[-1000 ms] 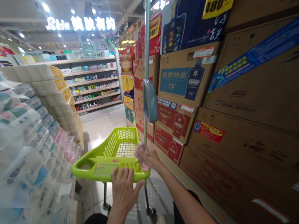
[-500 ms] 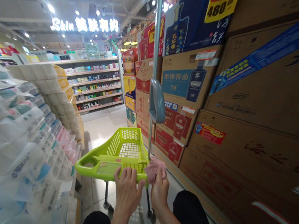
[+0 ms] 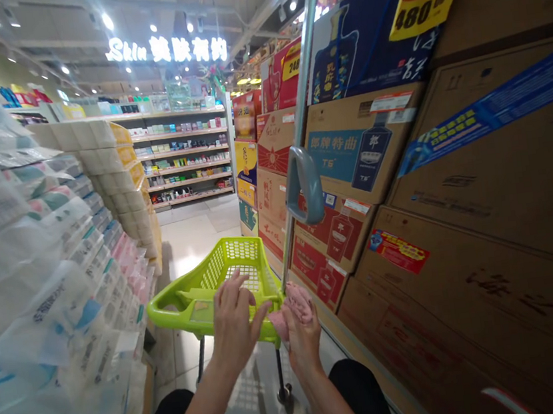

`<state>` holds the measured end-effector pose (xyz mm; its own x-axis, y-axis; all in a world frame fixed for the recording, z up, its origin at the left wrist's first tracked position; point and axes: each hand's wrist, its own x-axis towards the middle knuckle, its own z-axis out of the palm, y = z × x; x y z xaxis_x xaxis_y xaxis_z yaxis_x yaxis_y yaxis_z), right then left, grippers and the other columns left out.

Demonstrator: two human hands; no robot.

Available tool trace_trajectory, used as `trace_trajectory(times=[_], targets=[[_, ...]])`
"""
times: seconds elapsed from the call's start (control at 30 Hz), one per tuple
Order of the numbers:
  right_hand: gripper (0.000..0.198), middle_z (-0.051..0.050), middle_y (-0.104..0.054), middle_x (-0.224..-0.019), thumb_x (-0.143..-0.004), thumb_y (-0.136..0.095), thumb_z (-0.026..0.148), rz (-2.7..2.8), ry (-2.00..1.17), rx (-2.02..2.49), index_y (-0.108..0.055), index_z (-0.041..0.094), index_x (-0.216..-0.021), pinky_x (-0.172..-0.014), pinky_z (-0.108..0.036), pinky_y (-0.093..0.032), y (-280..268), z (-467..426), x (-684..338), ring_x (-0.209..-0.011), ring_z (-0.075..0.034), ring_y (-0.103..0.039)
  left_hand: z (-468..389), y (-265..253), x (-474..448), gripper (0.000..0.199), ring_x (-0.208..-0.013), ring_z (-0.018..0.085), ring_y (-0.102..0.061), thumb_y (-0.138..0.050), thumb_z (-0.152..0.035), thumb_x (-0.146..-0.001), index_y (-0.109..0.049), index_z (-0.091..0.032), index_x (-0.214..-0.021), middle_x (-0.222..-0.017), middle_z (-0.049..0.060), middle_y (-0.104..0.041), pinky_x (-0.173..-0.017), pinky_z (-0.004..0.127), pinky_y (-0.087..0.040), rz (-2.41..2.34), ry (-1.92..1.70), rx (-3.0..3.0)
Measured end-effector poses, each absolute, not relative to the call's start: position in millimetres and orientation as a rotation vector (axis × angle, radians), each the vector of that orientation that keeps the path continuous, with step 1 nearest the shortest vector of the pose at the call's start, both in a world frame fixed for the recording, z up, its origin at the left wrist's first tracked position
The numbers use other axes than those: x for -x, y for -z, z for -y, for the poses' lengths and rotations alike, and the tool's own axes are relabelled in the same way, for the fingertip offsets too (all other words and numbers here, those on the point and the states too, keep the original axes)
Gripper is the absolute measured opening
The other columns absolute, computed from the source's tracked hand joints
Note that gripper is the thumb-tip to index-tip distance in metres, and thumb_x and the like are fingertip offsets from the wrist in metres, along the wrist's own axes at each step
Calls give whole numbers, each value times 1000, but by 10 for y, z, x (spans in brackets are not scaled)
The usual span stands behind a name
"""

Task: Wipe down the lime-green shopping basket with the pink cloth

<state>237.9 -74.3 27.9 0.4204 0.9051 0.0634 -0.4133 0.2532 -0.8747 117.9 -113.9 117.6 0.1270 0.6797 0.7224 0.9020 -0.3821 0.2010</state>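
A lime-green shopping cart (image 3: 171, 316) with a lattice basket stands right in front of me, and its basket looks bare inside. My left hand (image 3: 233, 316) is over the cart's handle, fingers spread and bent; whether it touches the plastic I cannot tell. In my right hand (image 3: 303, 338) is a crumpled pink cloth (image 3: 298, 304), pressed against the cart's right corner. A metal pole (image 3: 300, 90) with a grey loop handle (image 3: 303, 187) rises from that same corner.
Stacked cartons (image 3: 350, 147) wall the right side. Plastic-wrapped paper packs (image 3: 62, 307) pile up at left, with yellow-and-white packs (image 3: 122, 159) behind them. A tiled aisle (image 3: 193, 227) leads to shelves (image 3: 184, 154) of small goods.
My left hand has lifted from the handle, its fingers now raised and spread. My right hand, still holding the cloth, has shifted slightly right. The whole view has moved a little.
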Motion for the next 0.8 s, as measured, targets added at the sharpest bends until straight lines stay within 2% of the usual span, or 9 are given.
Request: trace_trajectory(times=[0.1,0.2,0.37,0.43,0.5,0.57,0.63,0.7,0.8], targets=[[62,-12,-59,-133,-73,-72,32,675,-989,907,-50,21,-130,-99,-39,-50,-209,712,-2388,-115,-23,-61,936,-1641,-1070,14,-147,29,-20,-50,-18,-88,-52,-18,-74,-153,9,-35,-116,55,-21,1461,1025,1988],[65,-11,-60,-132,-72,-73,32,681,-988,943,-50,21,-131,-99,-40,-50,-151,672,-2392,-113,-24,-63,699,-1848,-976,14,-149,35,-5,-56,-17,-81,-52,-17,-67,-161,6,-16,-114,68,-4,1486,844,2015],[63,-12,-62,-129,-74,-73,33,732,-1006,945,-52,20,-131,-98,-40,-51,-143,681,-2436,-112,-23,-63,506,-1665,-892,13,-148,40,-3,-59,-15,-75,-54,-16,-63,-162,7,-11,-109,74,2,1542,660,2120],[56,-12,-62,-129,-76,-71,35,758,-1029,920,-57,19,-127,-98,-39,-50,-149,691,-2514,-114,-23,-62,554,-1555,-879,9,-148,41,-2,-60,-18,-78,-57,-16,-68,-162,7,-13,-108,76,-1,1573,649,2129],[45,-13,-66,-123,-77,-69,39,751,-1051,913,-65,16,-116,-97,-39,-51,-144,666,-2643,-113,-25,-63,669,-1433,-896,8,-148,40,-4,-60,-23,-82,-64,-19,-87,-161,8,-17,-109,76,-6,1597,656,2128],[38,-14,-71,-111,-78,-67,43,702,-1060,919,-70,13,-100,-94,-41,-53,-152,590,-2798,-105,-26,-67,833,-1271,-974,28,-148,37,-12,-58,-30,-86,-61,-24,-113,-159,10,-23,-111,72,-9,1614,679,2120],[37,-14,-74,-100,-78,-67,46,642,-1042,917,-71,12,-90,-92,-42,-54,-213,481,-2925,-96,-25,-70,1011,-1058,-1121,39,-146,32,-23,-54,-36,-90,-54,-26,-127,-155,11,-33,-115,66,-12,1649,714,2104],[37,-12,-74,-100,-78,-65,49,611,-983,902,-70,14,-90,-93,-41,-53,-346,371,-2968,-96,-24,-70,1159,-820,-1305,38,-138,29,-37,-50,-39,-92,-54,-24,-127,-145,11,-46,-116,60,-17,1707,757,2091],[43,-10,-70,-113,-81,-62,49,740,-887,876,-66,16,-109,-95,-38,-51,-600,254,-2852,-105,-22,-66,1268,-536,-1520,35,-114,26,-54,-48,-43,-92,-57,-19,-116,-116,9,-62,-114,54,-25,1773,783,2097]])
